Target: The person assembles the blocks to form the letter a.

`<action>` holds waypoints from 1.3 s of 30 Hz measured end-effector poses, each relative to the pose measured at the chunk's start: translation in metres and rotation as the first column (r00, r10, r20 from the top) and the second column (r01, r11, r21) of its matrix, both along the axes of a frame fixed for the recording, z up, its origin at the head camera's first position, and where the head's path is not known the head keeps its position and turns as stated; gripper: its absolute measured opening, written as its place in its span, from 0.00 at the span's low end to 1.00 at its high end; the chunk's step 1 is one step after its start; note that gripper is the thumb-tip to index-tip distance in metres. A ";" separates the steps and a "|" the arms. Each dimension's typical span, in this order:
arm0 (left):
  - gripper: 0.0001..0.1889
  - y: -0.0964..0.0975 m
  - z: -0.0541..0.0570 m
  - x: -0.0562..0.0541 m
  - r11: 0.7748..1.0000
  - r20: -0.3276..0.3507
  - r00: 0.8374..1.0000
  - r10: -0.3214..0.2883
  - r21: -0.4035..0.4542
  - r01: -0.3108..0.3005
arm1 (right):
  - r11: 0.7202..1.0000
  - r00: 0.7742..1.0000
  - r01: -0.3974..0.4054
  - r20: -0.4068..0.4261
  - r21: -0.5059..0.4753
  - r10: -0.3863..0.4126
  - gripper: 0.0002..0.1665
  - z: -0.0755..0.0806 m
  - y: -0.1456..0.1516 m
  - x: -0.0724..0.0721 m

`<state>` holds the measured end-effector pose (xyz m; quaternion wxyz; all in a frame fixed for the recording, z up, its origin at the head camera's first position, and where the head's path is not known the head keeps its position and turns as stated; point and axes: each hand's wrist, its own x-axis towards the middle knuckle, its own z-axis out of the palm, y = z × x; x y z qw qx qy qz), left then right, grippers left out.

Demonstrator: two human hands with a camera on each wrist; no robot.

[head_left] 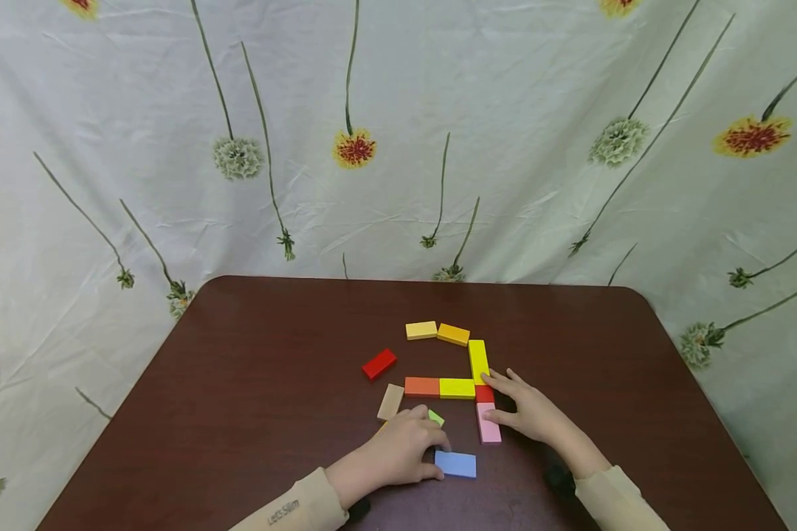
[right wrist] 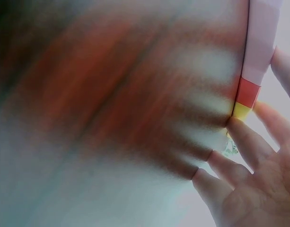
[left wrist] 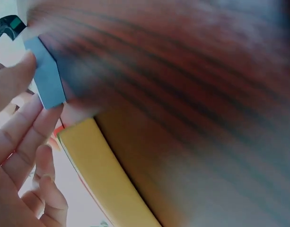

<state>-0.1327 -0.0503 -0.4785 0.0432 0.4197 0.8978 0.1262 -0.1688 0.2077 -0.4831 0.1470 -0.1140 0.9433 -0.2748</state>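
My left hand (head_left: 401, 448) pinches the left end of a blue block (head_left: 457, 465) between thumb and fingers, low over the near part of the table. In the left wrist view, thumb and fingertips lie on opposite sides of that blue block (left wrist: 46, 75). My right hand (head_left: 528, 413) is spread, its fingers nearly straight, at the right side of a row of blocks. Its thumb touches a pink block (head_left: 490, 431), and its forefinger reaches a yellow block (head_left: 478, 358). Between those two sits a red block (head_left: 484, 395), partly visible.
An orange block (head_left: 421, 387) and another yellow block (head_left: 457, 389) run left from the row. Pale yellow (head_left: 421, 330) and amber (head_left: 453, 334) blocks lie at its far end. A loose red block (head_left: 379, 364), a beige block (head_left: 390, 403) and a half-hidden green block (head_left: 436, 418) lie leftward.
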 end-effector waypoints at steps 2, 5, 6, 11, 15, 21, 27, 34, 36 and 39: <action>0.13 -0.003 -0.001 0.000 1.000 0.021 1.000 0.006 0.005 -0.006 | 1.000 1.000 0.005 0.003 0.002 -0.005 0.42 0.000 0.000 0.000; 0.12 -0.008 -0.002 0.000 1.000 0.043 0.999 0.014 0.019 -0.015 | 1.000 1.000 0.010 0.005 0.009 -0.010 0.42 0.000 0.000 0.000; 0.12 -0.010 -0.002 0.000 1.000 0.043 0.999 0.014 0.025 -0.015 | 1.000 1.000 0.011 0.006 0.012 -0.012 0.42 0.000 0.000 0.000; 0.12 -0.017 -0.002 0.002 0.998 0.045 0.999 0.017 0.057 -0.020 | 1.000 1.000 0.011 0.010 0.017 -0.011 0.42 -0.001 -0.001 0.000; 0.12 -0.022 -0.001 0.003 0.998 0.059 0.998 0.034 0.058 -0.037 | 1.000 1.000 0.010 0.013 0.015 -0.010 0.43 0.000 -0.001 -0.001; 0.13 -0.025 -0.003 0.004 0.998 0.046 0.998 0.031 0.057 -0.033 | 1.000 1.000 0.013 0.023 0.019 -0.014 0.43 0.002 -0.002 0.000; 0.14 -0.021 -0.004 0.006 0.996 -0.015 1.000 0.003 0.088 -0.002 | 1.000 1.000 0.018 0.020 0.017 -0.019 0.43 0.001 -0.003 0.001; 0.11 -0.021 -0.005 0.003 0.996 0.039 0.999 0.032 0.082 -0.035 | 1.000 1.000 0.018 0.022 0.013 -0.018 0.43 -0.001 -0.002 0.001; 0.11 -0.021 -0.005 0.002 0.995 0.041 0.998 0.038 0.093 -0.042 | 1.000 1.000 0.016 0.020 0.012 -0.016 0.43 0.000 -0.001 0.000; 0.11 -0.023 -0.006 0.002 0.993 0.036 0.999 0.037 0.109 -0.041 | 1.000 1.000 0.012 0.021 0.007 -0.012 0.43 0.001 -0.001 0.000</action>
